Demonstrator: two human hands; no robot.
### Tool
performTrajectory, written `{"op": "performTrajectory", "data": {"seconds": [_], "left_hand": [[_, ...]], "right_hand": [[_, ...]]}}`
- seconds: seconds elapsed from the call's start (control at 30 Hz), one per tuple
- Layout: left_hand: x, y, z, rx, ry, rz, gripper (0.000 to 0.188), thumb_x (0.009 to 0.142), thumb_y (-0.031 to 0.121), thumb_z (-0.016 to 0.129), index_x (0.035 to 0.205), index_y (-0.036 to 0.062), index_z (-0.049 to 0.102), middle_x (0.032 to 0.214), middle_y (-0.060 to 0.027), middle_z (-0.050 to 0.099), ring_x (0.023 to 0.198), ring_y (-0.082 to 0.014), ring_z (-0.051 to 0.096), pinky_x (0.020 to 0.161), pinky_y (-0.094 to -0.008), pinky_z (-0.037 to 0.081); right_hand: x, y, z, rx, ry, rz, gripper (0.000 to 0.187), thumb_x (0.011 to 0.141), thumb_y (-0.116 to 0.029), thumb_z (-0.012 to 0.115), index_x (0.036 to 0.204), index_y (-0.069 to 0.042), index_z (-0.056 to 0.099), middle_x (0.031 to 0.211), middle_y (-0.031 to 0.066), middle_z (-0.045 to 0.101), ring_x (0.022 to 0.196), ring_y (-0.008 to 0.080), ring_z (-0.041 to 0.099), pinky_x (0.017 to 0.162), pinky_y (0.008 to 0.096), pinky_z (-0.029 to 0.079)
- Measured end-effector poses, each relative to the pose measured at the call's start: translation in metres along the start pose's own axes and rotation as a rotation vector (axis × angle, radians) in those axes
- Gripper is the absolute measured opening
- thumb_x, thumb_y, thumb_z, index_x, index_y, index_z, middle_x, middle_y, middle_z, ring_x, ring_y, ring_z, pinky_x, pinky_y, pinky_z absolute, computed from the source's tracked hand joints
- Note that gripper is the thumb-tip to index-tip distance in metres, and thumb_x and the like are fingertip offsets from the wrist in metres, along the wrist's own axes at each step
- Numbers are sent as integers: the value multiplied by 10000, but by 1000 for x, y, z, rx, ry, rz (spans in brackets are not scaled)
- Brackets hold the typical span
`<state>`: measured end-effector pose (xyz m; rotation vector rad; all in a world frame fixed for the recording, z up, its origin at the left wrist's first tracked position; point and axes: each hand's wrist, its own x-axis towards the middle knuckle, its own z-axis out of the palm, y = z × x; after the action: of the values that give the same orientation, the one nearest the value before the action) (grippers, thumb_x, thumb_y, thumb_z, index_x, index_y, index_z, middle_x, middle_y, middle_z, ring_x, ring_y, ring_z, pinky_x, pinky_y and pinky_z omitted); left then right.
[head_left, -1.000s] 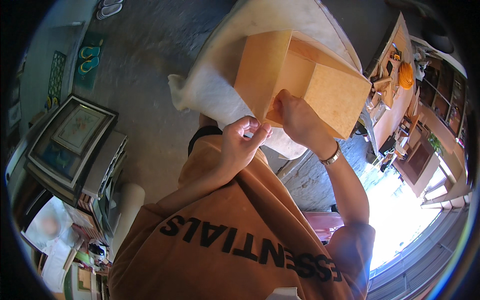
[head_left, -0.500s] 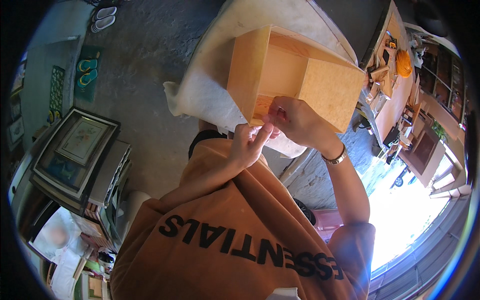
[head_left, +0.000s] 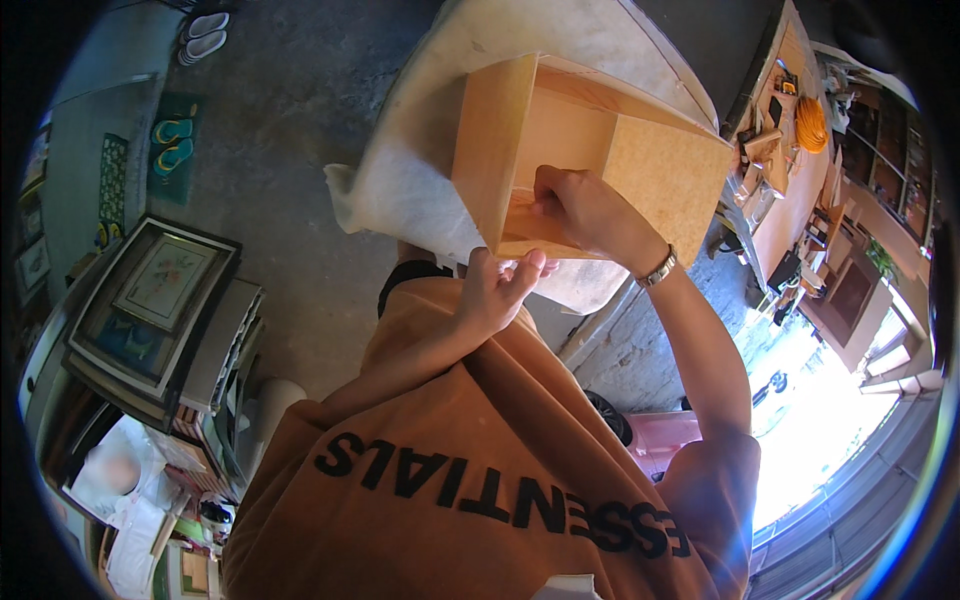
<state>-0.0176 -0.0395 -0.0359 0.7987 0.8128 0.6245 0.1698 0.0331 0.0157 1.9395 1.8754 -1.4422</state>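
Observation:
A pale wooden box with an open compartment rests on a table under a whitish cover. My right hand reaches over the near edge into this compartment. Its fingers are curled in a closed pinch near the inner floor, and anything in them is hidden. Just below the near edge of the box is my left hand, with the thumb bent toward curled fingers. Whether it holds something small or just touches the edge, I cannot make out.
At the right, a cluttered workbench carries wood pieces, tools and an orange coil. Framed pictures are stacked at the left. Teal flip-flops and white slippers lie on the floor at the upper left.
My right hand has parted from my left hand and moved up and forward into the box's compartment. The left hand has stayed almost in place at the near edge.

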Motion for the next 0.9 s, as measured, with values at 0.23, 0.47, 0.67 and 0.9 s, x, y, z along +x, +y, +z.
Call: {"op": "performTrajectory", "data": {"seconds": [0.23, 0.47, 0.67, 0.9], "left_hand": [[1, -10, 1, -44, 51, -36, 321, 996, 242, 658, 954, -72, 711, 871, -135, 770, 792, -163, 748, 688, -250, 589], [0, -10, 3, -173, 59, -16, 316, 1004, 247, 648, 1077, -59, 680, 937, -118, 748, 842, -171, 719, 739, -316, 577], [12, 2, 14, 101, -216, 14, 454, 983, 410, 677, 1061, -37, 672, 953, -102, 723, 874, -172, 689, 808, -326, 559], [31, -3, 52, -41, -248, -379, 592, 980, 628, 549, 1099, 61, 671, 975, -72, 738, 890, -136, 688, 710, -307, 533]], "right_hand": [[16, 33, 8, 39, 10, -6, 124, 916, -111, 651, 954, 7, 655, 847, 189, 701, 805, 354, 684, 752, 417, 531], [18, 46, -2, 92, -16, -9, 268, 989, -244, 615, 957, 23, 621, 838, 223, 675, 816, 388, 660, 747, 436, 519], [-49, 38, -48, 114, 13, 244, 675, 1058, -581, 402, 956, 40, 645, 811, 221, 671, 781, 335, 658, 736, 432, 513], [-62, 43, -37, 75, -277, 115, 414, 995, -402, 592, 916, 0, 654, 809, 200, 658, 765, 373, 632, 738, 443, 498]]}}
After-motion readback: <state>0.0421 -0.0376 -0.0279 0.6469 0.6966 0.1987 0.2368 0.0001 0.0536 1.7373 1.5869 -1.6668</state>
